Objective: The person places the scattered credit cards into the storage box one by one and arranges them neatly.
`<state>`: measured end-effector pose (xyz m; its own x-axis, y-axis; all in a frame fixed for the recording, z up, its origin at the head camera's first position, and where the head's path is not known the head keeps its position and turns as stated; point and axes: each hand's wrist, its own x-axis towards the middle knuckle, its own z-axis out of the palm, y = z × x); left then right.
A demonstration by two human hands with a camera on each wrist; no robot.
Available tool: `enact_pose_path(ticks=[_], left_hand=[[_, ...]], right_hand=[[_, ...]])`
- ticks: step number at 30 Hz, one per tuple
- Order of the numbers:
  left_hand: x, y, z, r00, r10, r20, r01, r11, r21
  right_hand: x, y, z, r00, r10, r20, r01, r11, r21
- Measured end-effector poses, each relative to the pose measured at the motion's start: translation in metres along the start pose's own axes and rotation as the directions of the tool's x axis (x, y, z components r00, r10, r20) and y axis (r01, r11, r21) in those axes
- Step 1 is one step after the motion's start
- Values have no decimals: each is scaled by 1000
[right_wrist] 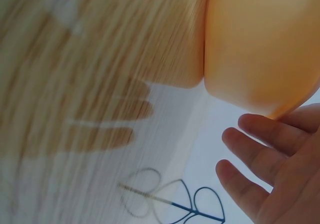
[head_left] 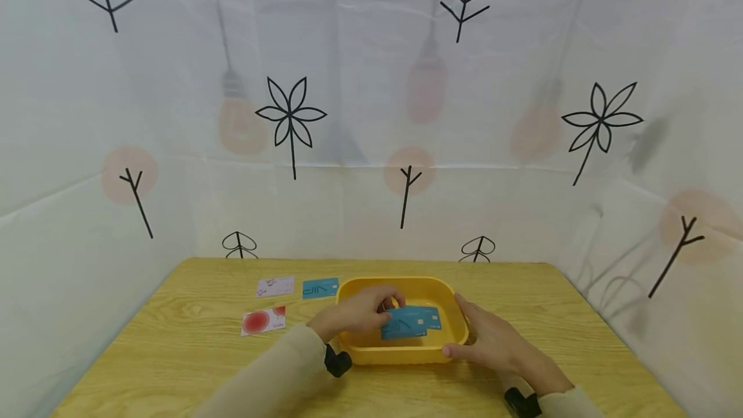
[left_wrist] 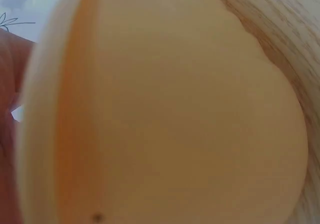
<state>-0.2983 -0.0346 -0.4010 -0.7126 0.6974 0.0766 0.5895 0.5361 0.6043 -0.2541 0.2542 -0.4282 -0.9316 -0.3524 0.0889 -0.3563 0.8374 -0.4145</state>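
A yellow plastic basin stands on the wooden table between my hands. My left hand reaches over its left side and pinches the left end of a blue card. Another blue card shows partly behind that one, inside the basin; whether the fingers hold it too is hard to see. My right hand rests against the basin's right side, thumb at the front corner. Its fingers look nearly straight and spread in the right wrist view. The basin's wall hides most of the left hand in the left wrist view.
Left of the basin lie a pale patterned card, a third blue card and a white card with a red circle. A white cloth with plant drawings hangs behind the wooden table and along both its sides.
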Motion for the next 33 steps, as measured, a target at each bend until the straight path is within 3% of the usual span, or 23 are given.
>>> enact_pose_path(ticks=[16,24,33], left_hand=[[21,5,18,998,-38,55,40,999,-25],[29,3,27,995,-59,75,58,998,15],[35,4,33,994,-101,34,97,990,103]], right_hand=[[-1,0,0,1000,-18,-2,18,1000,4],[-1,0,0,1000,-23,-4,23,1000,5],[0,1,1,1000,-10,-11,10,1000,-14]])
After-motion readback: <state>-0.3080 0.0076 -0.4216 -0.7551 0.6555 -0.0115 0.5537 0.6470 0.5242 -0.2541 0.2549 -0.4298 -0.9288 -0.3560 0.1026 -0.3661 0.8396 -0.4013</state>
